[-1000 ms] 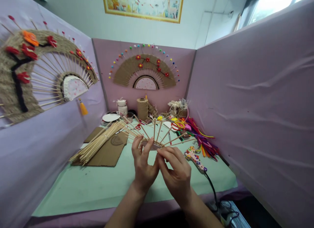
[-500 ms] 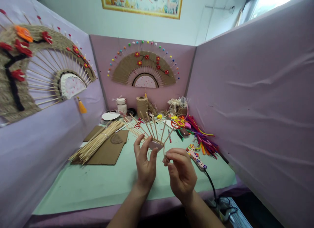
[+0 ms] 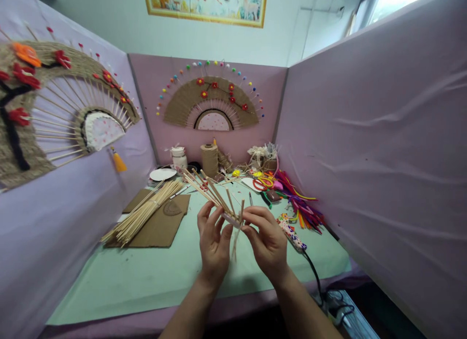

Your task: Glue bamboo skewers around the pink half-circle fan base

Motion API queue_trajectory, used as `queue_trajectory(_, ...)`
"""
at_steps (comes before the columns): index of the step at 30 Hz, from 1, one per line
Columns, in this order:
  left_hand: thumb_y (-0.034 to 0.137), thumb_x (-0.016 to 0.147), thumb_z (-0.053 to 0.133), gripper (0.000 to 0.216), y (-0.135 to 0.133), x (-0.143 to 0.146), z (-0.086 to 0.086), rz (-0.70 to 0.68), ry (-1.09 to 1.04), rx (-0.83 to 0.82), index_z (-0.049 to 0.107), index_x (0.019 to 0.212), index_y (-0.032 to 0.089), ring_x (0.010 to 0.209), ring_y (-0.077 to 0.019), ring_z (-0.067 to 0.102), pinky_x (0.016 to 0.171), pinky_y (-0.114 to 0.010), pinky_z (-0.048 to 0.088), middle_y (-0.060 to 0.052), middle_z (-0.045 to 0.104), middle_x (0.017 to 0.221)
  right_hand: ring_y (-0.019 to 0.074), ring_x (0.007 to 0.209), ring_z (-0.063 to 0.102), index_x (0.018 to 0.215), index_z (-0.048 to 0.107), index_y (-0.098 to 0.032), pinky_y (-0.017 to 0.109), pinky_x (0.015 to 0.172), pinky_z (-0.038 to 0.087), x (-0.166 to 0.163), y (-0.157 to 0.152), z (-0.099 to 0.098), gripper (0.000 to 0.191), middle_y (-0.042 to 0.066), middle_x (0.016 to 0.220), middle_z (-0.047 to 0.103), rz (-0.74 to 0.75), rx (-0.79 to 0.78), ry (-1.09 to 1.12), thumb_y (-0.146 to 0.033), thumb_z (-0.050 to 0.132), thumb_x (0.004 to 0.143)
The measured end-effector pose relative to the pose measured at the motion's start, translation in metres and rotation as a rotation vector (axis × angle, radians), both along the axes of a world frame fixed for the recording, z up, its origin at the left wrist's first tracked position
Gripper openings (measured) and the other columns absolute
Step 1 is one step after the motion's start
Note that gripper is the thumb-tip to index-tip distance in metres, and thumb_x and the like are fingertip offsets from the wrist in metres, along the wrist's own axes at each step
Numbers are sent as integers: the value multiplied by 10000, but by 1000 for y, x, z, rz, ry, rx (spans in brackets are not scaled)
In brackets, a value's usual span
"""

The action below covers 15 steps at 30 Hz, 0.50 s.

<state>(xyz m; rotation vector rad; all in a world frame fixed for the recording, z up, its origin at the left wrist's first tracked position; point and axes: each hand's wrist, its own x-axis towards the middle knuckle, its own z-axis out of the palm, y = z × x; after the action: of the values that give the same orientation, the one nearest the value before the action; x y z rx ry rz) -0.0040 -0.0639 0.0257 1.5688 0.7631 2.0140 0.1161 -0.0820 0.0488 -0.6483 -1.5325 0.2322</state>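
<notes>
L hand [image 3: 214,244] gripped stick frame [image 3: 230,219]; R hand [image 3: 268,244] pinched its end, prob. w/ cord [image 3: 235,244]. Sticks [image 3: 215,194] were on, bare; cord tail hung unsecured.

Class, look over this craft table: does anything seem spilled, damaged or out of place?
Nothing looks spilled or damaged. The oddest-looking spot is on the right, where pipe cleaners lie in a loose, jumbled heap, while wooden sticks on the left are gathered together. A strand also dangles loose below the fan frame in the left hand.
</notes>
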Motion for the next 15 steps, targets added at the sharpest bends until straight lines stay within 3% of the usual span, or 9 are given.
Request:
queue_trajectory(6, 257, 832, 656, 376, 0, -2, -5, -111, 10, -52, 629, 1199, 332, 1310, -279, 438, 977, -405, 500, -85, 418, 1374, 184, 929, 620, 1086, 689, -287, 345, 837, 506, 4, -5, 5, 313, 39, 963, 667, -12, 48, -55, -85, 635, 852)
queue_trajectory(11, 299, 828, 663, 353, 3, -8, -2, -22, 57, -70, 649, 1181, 290, 1315, -291, 437, 1054, -452, 430, -101, 452, 1375, 192, 967, 635, 1128, 682, -295, 346, 844, 526, 6, -1, -1, 255, 51, 1033, 683, 79, -45, -9, -208, 600, 903)
queue_trajectory(15, 299, 854, 632, 353, 7, -12, 3, 80, 119, -32, 630, 1207, 300, 1330, -273, 425, 1090, -461, 388, -86, 437, 1395, 203, 1022, 645, 1366, 489, -339, 344, 827, 566, 0, 6, -11, 549, 52, 1177, 662, 243, -186, 160, -306, 677, 852)
